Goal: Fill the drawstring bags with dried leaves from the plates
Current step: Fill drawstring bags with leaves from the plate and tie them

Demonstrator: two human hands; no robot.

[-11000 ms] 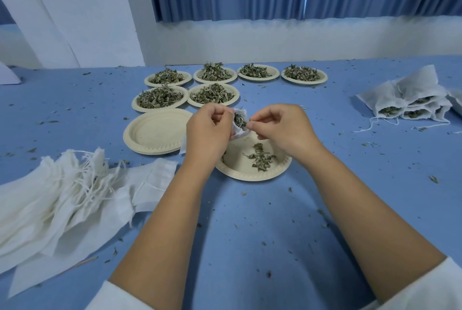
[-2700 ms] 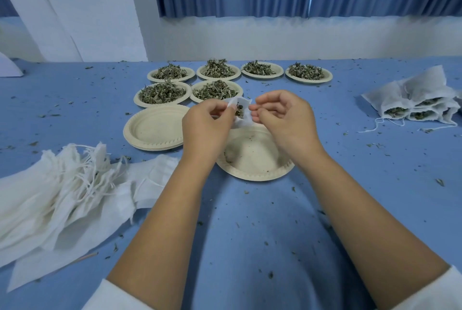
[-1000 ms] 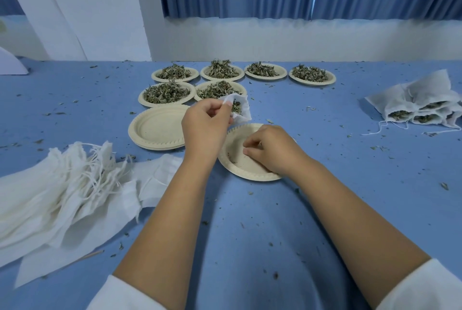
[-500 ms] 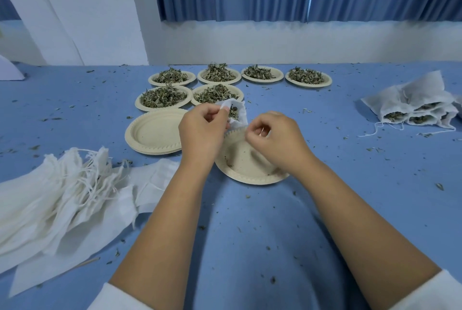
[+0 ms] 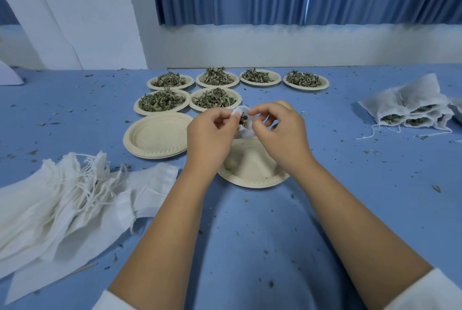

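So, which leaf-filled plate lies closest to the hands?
The right plate of the nearer pair, just behind the held bag; the other five lie farther off.

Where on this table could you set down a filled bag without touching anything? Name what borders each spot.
Free blue table lies between the round beige paper plates of dried leaves and the pile of filled white bags, and this side of the emptied beige plate. Crowded: the heap of empty white drawstring bags and stack of empty plates.
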